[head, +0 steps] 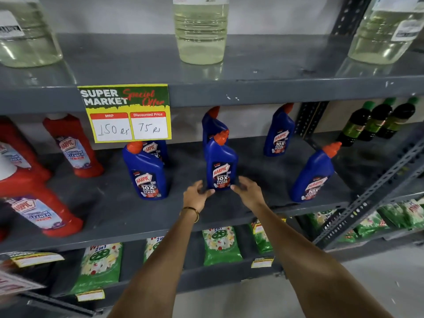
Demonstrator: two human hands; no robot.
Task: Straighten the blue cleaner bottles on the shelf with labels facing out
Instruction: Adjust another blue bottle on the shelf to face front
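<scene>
Several blue cleaner bottles with orange caps stand on the grey middle shelf (114, 216). The front middle bottle (220, 161) stands upright with its label facing out. My left hand (197, 196) touches its lower left side and my right hand (248, 191) its lower right side, fingers spread around the base. Another blue bottle (212, 125) stands right behind it. The front left bottle (146, 174) and the front right bottle (313, 177) both show their labels, and the right one looks tilted. A back right bottle (278, 134) shows its label. One more (158, 150) stands behind the left bottle.
Red cleaner bottles (73, 145) crowd the shelf's left end. A yellow price sign (128, 113) hangs from the upper shelf edge. Clear jugs (200, 31) stand above, dark green bottles (376, 121) at far right, green packets (220, 245) below. A slanted metal brace (371, 191) crosses at right.
</scene>
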